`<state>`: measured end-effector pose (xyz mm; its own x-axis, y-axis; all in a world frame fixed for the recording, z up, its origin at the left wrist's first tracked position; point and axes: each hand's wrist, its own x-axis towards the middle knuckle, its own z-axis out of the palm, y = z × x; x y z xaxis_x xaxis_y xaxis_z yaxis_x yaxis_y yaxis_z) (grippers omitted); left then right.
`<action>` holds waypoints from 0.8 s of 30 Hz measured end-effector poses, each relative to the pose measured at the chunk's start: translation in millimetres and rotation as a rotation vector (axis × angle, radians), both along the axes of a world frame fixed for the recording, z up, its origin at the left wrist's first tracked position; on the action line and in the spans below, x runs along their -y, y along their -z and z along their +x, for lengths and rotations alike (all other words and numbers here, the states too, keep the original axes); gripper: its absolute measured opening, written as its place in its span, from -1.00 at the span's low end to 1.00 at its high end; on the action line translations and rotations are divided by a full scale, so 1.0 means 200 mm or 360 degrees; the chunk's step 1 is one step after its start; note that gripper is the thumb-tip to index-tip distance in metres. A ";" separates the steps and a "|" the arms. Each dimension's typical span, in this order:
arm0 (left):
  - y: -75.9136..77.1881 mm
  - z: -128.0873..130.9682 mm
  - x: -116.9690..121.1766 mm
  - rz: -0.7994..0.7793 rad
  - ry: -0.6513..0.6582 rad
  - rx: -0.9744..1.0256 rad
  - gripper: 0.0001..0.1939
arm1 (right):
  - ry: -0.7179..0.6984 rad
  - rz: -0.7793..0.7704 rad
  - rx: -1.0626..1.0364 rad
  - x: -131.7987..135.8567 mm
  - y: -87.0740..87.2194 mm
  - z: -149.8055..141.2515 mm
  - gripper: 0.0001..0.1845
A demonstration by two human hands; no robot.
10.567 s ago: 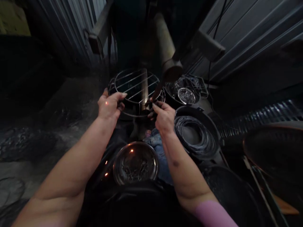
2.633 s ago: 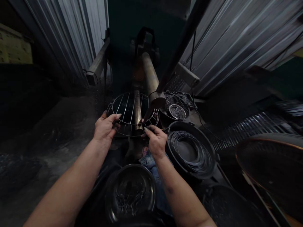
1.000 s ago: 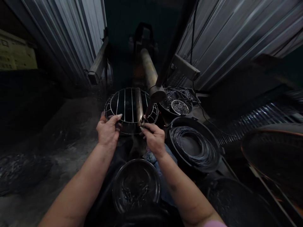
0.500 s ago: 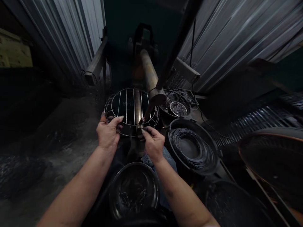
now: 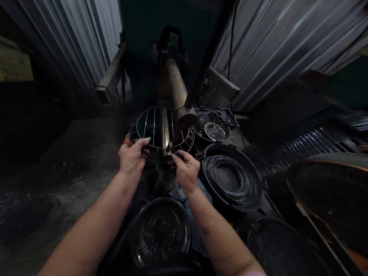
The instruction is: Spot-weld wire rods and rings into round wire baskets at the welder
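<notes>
Round wire rack (image 5: 154, 128) held over steel pipe (image 5: 176, 88), cross wires already on. Left hand (image 5: 132, 157) closed on its rim. Right hand (image 5: 186, 171) nearly pinched at the rim; grip on wire cannot be told. Wire coil (image 5: 230, 180) and bowl (image 5: 159, 199) of cut wire lie nearby, unused.

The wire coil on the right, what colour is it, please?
The wire coil is dark grey, head view.
</notes>
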<state>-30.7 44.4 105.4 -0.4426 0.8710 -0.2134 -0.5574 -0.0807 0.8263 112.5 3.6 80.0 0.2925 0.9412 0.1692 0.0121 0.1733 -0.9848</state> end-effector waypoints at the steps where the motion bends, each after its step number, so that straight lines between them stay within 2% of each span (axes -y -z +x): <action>1: 0.00 0.00 -0.01 -0.0014 0.0000 -0.0006 -0.53 | 0.0001 -0.0001 -0.0002 0.00 -0.01 0.00 -0.82; 7: 0.00 0.00 -0.03 -0.0126 -0.0027 0.0022 -0.49 | -0.0002 -0.0052 -0.0082 -0.01 -0.05 -0.01 -0.83; 10: -0.02 0.00 -0.04 -0.0136 -0.0037 0.0022 -0.48 | -0.0053 -0.0061 -0.0002 0.01 -0.06 0.01 -0.83; 14: -0.04 0.01 -0.04 -0.0167 -0.0052 0.0064 -0.49 | -0.0096 -0.0061 0.0125 0.03 -0.05 0.03 -0.81; 19: -0.03 0.01 -0.04 -0.0137 -0.0022 0.0025 -0.53 | -0.0055 -0.0139 -0.0052 0.02 -0.01 0.01 -0.77; 24: -0.04 0.01 -0.04 -0.0155 -0.0019 0.0078 -0.52 | -0.0068 -0.0072 -0.0089 0.02 -0.01 0.00 -0.77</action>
